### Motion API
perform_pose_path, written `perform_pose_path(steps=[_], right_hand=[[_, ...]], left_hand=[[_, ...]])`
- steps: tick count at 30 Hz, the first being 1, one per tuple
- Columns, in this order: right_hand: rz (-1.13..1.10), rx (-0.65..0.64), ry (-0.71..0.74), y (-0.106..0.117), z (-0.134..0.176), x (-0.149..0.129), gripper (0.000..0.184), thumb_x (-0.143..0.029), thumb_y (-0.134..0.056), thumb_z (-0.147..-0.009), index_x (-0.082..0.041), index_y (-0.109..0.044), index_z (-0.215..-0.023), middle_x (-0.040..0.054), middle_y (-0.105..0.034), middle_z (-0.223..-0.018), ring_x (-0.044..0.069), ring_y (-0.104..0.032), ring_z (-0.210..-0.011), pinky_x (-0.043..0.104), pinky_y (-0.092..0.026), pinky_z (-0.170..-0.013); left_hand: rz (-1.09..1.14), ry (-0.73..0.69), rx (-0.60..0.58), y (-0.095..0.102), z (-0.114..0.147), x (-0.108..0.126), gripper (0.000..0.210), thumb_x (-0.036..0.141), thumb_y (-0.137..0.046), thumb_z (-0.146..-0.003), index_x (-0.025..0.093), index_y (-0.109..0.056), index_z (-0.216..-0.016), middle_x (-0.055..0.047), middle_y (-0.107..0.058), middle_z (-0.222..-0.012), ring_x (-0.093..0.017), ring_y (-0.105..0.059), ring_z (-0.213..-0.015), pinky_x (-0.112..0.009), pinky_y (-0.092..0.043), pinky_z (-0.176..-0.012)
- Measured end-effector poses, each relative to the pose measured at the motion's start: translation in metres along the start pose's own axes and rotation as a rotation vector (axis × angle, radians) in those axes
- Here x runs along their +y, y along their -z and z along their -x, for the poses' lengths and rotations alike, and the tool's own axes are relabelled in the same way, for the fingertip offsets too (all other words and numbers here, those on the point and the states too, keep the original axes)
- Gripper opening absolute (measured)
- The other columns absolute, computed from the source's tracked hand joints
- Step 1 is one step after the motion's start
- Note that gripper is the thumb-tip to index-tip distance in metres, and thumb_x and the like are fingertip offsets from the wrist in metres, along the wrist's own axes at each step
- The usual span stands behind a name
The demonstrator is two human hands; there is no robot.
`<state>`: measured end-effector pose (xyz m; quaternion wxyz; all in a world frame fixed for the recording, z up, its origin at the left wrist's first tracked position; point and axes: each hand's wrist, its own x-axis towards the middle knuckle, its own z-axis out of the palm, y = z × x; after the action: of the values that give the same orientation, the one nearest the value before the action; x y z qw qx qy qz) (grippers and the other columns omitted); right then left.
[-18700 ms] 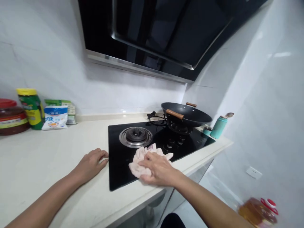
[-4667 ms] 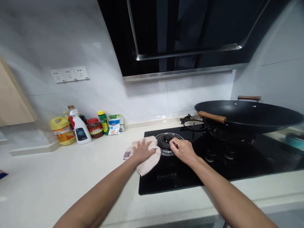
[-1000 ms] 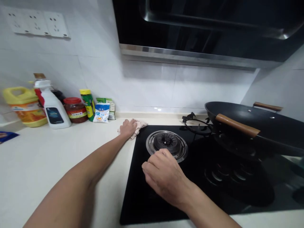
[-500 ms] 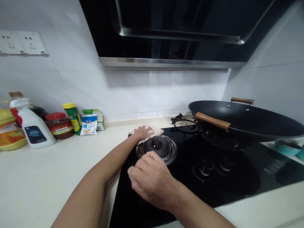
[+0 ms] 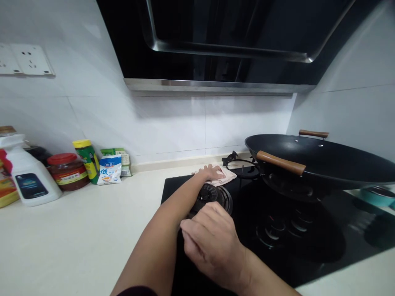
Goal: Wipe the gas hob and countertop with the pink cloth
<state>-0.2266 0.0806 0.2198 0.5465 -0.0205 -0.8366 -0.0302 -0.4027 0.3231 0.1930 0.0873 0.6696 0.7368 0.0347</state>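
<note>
My left hand (image 5: 211, 173) reaches to the back left of the black gas hob and presses on a pale pink cloth (image 5: 227, 176), fingers bent over it. The cloth lies on the glass behind the left burner (image 5: 226, 199), whose metal ring is partly covered by my arm and right hand. My right hand (image 5: 212, 242) is curled into a fist above the front of that burner, with nothing showing in it. A black pan support (image 5: 243, 169) sits on the hob just right of the cloth.
A large black wok (image 5: 311, 158) with wooden handles stands on the right burner. Overhead is a black range hood (image 5: 228, 65). On the left counter are a spray bottle (image 5: 32, 174), a red-lidded jar (image 5: 68, 172), a yellow-capped container (image 5: 88, 160) and packets (image 5: 110, 169).
My left hand has slid the cloth to the right along the back of the hob, towards the pan support. The right fist has shifted slightly right and down as the view moved.
</note>
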Motion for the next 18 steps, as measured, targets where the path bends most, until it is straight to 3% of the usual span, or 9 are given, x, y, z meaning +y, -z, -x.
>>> perform_pose_path(steps=[4, 8, 14, 18], right_hand=[[0.012, 0.013, -0.027, 0.004, 0.002, 0.009, 0.013, -0.010, -0.052, -0.090, -0.018, -0.062, -0.093, -0.0006, -0.057, -0.068, 0.014, -0.047, -0.065, 0.032, -0.038, -0.067], [0.044, 0.060, -0.056, 0.006, 0.003, 0.022, 0.012, -0.009, -0.056, -0.090, -0.017, -0.062, -0.096, 0.0001, -0.058, -0.069, 0.015, -0.052, -0.067, 0.033, -0.040, -0.069], [0.102, 0.070, -0.064, 0.006, 0.008, 0.038, 0.011, -0.010, -0.059, -0.090, -0.016, -0.063, -0.098, 0.0017, -0.064, -0.075, 0.015, -0.057, -0.071, 0.033, -0.042, -0.074], [0.157, 0.067, -0.089, 0.003, 0.013, 0.050, 0.009, -0.013, -0.057, -0.092, -0.017, -0.065, -0.096, 0.0024, -0.067, -0.077, 0.015, -0.059, -0.073, 0.032, -0.041, -0.074]], left_hand=[[0.011, 0.019, 0.041, -0.002, 0.004, -0.012, 0.065, 0.081, -0.042, -0.080, 0.045, -0.050, -0.134, -0.005, -0.042, -0.148, -0.038, -0.035, -0.139, -0.062, -0.032, -0.107], [0.010, 0.078, 0.085, 0.003, 0.027, -0.047, 0.057, 0.076, -0.037, -0.087, 0.048, -0.051, -0.133, -0.004, -0.043, -0.148, -0.036, -0.035, -0.139, -0.063, -0.030, -0.107], [-0.018, 0.229, 0.160, 0.010, 0.094, -0.114, 0.054, 0.069, -0.034, -0.092, 0.048, -0.046, -0.139, -0.004, -0.043, -0.147, -0.036, -0.038, -0.136, -0.061, -0.030, -0.108], [-0.007, 0.319, 0.194, 0.009, 0.145, -0.134, 0.053, 0.067, -0.035, -0.092, 0.047, -0.045, -0.140, -0.003, -0.040, -0.151, -0.035, -0.038, -0.135, -0.060, -0.031, -0.108]])
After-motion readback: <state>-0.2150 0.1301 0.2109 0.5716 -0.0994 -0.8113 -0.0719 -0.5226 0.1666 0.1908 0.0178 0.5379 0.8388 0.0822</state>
